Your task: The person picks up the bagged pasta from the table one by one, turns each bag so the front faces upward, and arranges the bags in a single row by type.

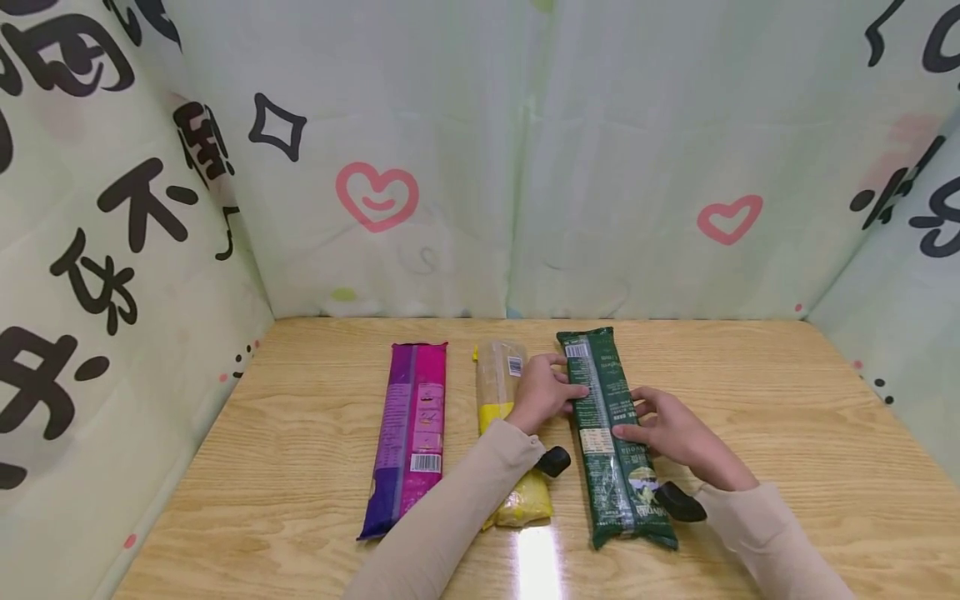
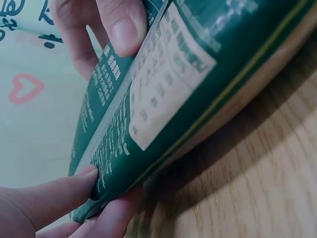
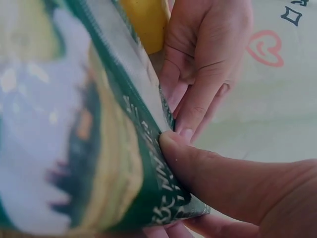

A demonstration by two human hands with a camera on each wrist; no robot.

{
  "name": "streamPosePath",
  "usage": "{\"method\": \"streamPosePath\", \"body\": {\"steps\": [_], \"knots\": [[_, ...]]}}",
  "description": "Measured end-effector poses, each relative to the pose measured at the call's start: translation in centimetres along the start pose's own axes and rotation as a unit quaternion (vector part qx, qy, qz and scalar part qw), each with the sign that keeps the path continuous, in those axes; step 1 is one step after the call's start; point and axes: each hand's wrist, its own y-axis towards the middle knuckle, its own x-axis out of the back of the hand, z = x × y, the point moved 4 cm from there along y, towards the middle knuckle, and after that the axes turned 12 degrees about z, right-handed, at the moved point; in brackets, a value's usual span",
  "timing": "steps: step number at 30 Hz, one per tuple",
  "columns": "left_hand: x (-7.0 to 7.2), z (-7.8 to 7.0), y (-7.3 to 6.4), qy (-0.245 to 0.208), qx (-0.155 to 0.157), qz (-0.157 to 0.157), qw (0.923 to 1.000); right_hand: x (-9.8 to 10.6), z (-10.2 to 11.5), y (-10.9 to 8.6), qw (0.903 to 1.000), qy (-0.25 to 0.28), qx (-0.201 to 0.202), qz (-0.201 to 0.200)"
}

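A long dark green packet (image 1: 611, 442), sealed, with a pale printed panel and a barcode, sits at the middle right of the table. My left hand (image 1: 542, 390) pinches its left edge, thumb on top and fingers beneath, as the left wrist view also shows. On the opposite edge my right hand (image 1: 678, 432) holds it, its thumb lying across the upper face. In the right wrist view the green packet (image 3: 148, 168) is tilted, with the right thumb (image 3: 213, 173) pressing its side. The undersides of both grips are partly hidden.
Left of the green packet lies a yellow packet with a clear window (image 1: 498, 375), partly covered by my left sleeve. A purple and pink packet (image 1: 412, 425) lies farther left. Printed curtains (image 1: 465, 267) stand around the back and sides of the wooden table (image 1: 300, 433).
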Motion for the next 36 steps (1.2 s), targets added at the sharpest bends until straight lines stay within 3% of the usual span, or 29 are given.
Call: {"method": "streamPosePath", "body": {"steps": [15, 24, 36], "knots": [[0.1, -0.4, -0.2, -0.016, -0.011, 0.013, 0.9997, 0.3, 1.2, -0.4, 0.9997, -0.004, 0.018, -0.015], [-0.2, -0.5, -0.5, -0.119, -0.004, 0.033, 0.9923, 0.5, 1.9, -0.6, 0.9988, -0.023, 0.033, -0.027], [-0.6, -1.8, -1.5, -0.134, -0.002, 0.028, 0.9906, 0.2, 4.0, -1.7, 0.9924, -0.09, 0.066, -0.051]]}}
